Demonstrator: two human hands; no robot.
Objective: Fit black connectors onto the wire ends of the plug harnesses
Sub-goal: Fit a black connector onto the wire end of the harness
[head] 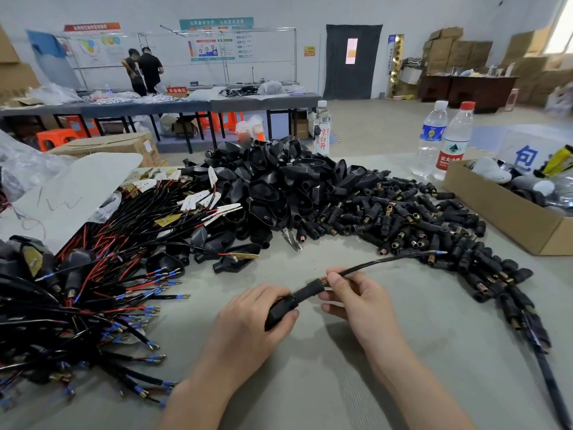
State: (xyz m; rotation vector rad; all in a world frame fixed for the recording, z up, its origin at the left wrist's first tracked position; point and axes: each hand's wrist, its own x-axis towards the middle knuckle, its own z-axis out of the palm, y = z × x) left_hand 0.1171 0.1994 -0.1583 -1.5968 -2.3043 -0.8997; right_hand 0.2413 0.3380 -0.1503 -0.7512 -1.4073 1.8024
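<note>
Red sign (177,90): 不合格区; white sign (524,158): 包

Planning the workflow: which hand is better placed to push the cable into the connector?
Right. The right hand pinches the cable just where it meets the connector, while the left hand grips the connector and likely steadies it.

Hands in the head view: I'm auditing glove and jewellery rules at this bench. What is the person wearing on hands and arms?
Nothing that shows. The left hand and right hand are bare: no gloves, rings or tape. The left forearm and right forearm are uncovered down to the frame's bottom edge, with no sleeve, watch or wristband in view.
</note>
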